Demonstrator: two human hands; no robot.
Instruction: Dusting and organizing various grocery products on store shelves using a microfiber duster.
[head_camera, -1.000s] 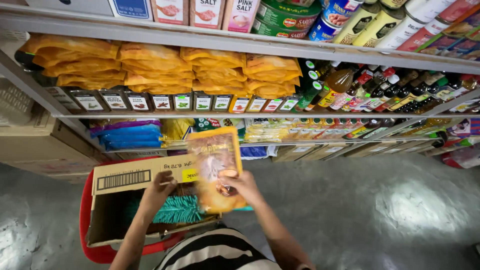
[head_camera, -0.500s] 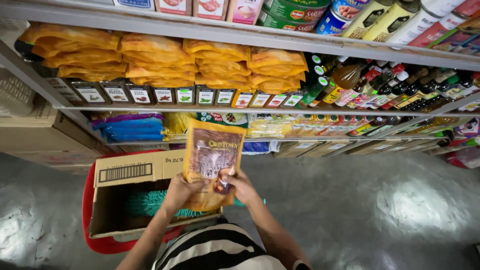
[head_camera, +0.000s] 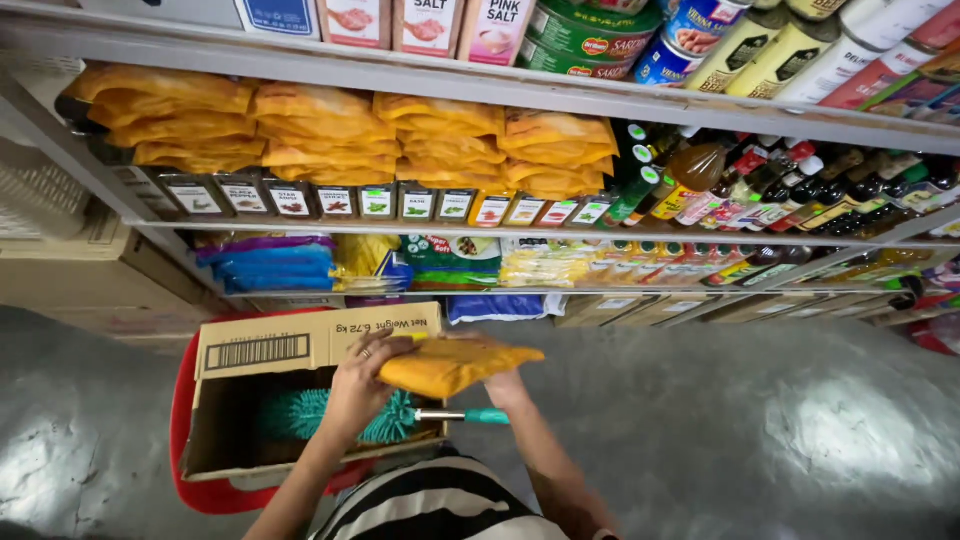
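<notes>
left hand (head_camera: 362, 385) + right hand (head_camera: 503, 383): both clamped on orange packet (head_camera: 455, 363) (held flat) | cardboard box (head_camera: 300, 345) at 9 o'clock | teal brush (head_camera: 330, 415) inside

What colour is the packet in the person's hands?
Orange-yellow; the packet shows best in the head view.

Free room lies over the grey floor (head_camera: 720, 420) at three to five o'clock of the hands. At nine o'clock the open cardboard box (head_camera: 300, 345), holding a teal brush (head_camera: 330, 415), blocks passage. At twelve o'clock, stacked yellow packets (head_camera: 330, 130) and spice jars (head_camera: 340, 200) fill the shelf (head_camera: 480, 232).
</notes>
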